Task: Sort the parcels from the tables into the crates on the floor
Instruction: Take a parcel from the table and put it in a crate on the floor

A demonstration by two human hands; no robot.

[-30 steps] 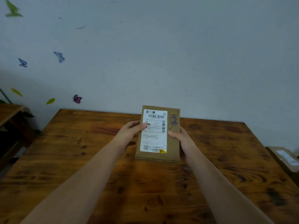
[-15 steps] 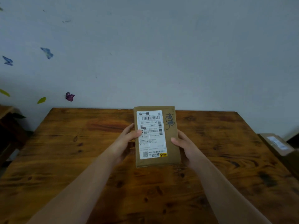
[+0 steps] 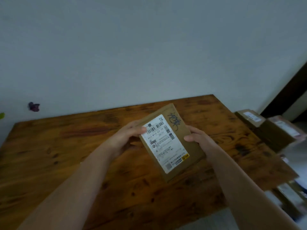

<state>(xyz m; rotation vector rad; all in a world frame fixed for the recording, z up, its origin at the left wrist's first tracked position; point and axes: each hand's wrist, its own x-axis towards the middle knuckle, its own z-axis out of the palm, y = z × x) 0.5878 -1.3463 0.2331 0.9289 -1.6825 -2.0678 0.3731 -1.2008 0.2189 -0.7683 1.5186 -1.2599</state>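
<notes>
Left hand (image 3: 126, 138) and right hand (image 3: 199, 140) hold 1 brown parcel (image 3: 192, 146) over the wooden desk (image 3: 66, 155).
Left hand grips the parcel's left edge, thumb on the white label (image 3: 166, 143). Right hand grips the right edge, thumb on top. Parcel tilted, label up, black scrawl (image 3: 174, 121) at far end. 2 boxes (image 3: 250, 117) beyond the desk's right end; purple butterfly sticker (image 3: 34, 106) on the wall (image 3: 149, 47).

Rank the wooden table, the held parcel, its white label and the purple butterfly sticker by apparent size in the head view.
1. wooden table, by far the largest.
2. parcel.
3. white label, covering much of the parcel's face.
4. purple butterfly sticker, smallest, though it sits farther away on the wall.
</notes>
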